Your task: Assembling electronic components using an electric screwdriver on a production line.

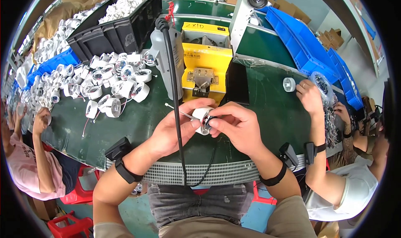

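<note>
Left grip is holding a white housing
Right grip is pinching its dark insert, partly hiding it

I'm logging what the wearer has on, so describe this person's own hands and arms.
The left hand and right hand are both ungloved. Each forearm wears a black strap with a boxy black device on its outer side. The short sleeves are greyish beige.

Yellow machine, middle of desk: dark handwritten marking on far top edge; dark printed lettering on front. Pink shirt, left: print too small to read.
</note>
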`<action>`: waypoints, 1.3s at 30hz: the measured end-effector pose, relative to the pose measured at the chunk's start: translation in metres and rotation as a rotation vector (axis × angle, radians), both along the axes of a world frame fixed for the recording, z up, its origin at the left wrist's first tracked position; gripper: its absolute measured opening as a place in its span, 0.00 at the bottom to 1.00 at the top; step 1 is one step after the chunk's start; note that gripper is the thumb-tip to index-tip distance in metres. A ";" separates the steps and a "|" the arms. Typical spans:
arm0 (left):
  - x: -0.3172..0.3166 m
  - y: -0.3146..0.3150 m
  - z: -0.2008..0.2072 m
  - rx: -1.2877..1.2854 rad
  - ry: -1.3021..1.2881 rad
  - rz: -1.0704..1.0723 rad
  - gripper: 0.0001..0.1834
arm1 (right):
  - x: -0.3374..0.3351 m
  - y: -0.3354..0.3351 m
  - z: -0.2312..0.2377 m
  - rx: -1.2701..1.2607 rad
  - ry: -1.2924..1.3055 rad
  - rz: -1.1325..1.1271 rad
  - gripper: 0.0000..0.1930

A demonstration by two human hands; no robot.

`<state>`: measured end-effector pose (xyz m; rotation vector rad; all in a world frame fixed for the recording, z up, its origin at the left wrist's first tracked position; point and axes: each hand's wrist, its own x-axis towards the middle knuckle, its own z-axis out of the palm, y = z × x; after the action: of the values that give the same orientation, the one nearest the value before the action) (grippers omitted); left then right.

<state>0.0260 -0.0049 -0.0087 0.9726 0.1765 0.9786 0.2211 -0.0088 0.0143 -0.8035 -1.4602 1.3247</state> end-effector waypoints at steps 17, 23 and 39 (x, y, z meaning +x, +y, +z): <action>0.010 -0.002 -0.004 0.220 0.433 0.232 0.33 | -0.008 0.008 -0.021 0.051 -0.055 -0.130 0.11; 0.008 0.002 -0.005 -0.143 0.451 0.225 0.20 | -0.025 0.018 0.005 0.717 -0.478 -0.489 0.20; -0.001 0.013 -0.010 -0.296 0.655 0.253 0.18 | -0.082 0.072 0.047 0.550 0.206 -0.496 0.22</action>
<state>0.0251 0.0077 -0.0184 0.9794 0.9844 0.7996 0.1393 0.0634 0.0615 -0.5860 -1.2625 0.5709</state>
